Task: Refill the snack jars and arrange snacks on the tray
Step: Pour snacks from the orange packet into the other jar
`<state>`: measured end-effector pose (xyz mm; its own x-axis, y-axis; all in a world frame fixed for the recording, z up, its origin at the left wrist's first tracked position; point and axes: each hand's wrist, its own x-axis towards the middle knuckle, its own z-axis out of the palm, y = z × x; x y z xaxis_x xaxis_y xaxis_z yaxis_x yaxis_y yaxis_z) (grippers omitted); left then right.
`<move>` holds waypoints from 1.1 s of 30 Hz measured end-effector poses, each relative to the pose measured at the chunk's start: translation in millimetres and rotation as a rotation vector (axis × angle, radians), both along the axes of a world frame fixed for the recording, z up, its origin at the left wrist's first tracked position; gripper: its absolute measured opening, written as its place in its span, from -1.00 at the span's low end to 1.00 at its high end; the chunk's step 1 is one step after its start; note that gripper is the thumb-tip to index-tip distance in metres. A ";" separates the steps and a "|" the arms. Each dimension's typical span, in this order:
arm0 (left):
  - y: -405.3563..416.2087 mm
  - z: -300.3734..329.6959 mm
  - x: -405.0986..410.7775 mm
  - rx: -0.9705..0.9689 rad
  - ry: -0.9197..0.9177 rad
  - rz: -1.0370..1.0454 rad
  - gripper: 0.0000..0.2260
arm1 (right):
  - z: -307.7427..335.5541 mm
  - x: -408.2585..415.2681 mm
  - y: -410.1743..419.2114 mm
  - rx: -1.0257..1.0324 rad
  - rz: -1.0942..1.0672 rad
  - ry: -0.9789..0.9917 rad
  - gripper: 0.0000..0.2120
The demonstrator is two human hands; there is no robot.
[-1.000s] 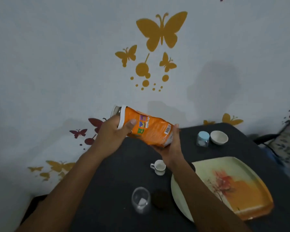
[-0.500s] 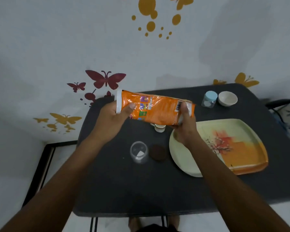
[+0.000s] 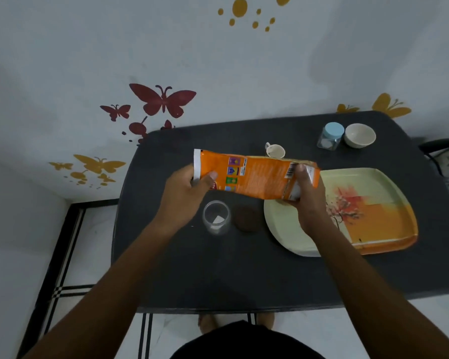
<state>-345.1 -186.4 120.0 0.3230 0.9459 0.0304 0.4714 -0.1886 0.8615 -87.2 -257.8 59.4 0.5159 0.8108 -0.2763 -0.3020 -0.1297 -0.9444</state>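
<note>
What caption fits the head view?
Both hands hold an orange foil snack packet above the open clear glass jar.

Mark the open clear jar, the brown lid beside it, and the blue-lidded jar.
open clear jar [image 3: 216, 221], head view, on its glass rim area.
brown lid [image 3: 247, 218], head view, centre of its top.
blue-lidded jar [image 3: 333, 130], head view, on the blue lid.
</note>
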 end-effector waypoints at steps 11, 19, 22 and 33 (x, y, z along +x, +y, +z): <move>-7.7 -9.6 -5.6 0.080 -0.014 0.057 -0.89 | 5.3 2.0 -9.8 -0.021 -0.093 -0.128 -0.48; 19.6 -31.0 -16.4 -0.328 -0.150 0.019 -0.89 | 17.4 14.0 1.1 -0.162 -0.003 -0.349 -0.54; 21.1 -45.6 -18.1 -0.458 -0.211 0.065 -0.85 | 24.0 9.8 7.9 -0.204 0.015 -0.411 -0.48; 18.2 -58.3 -20.1 -0.531 -0.264 0.144 -0.73 | 39.9 -6.4 12.8 -0.238 -0.003 -0.478 -0.38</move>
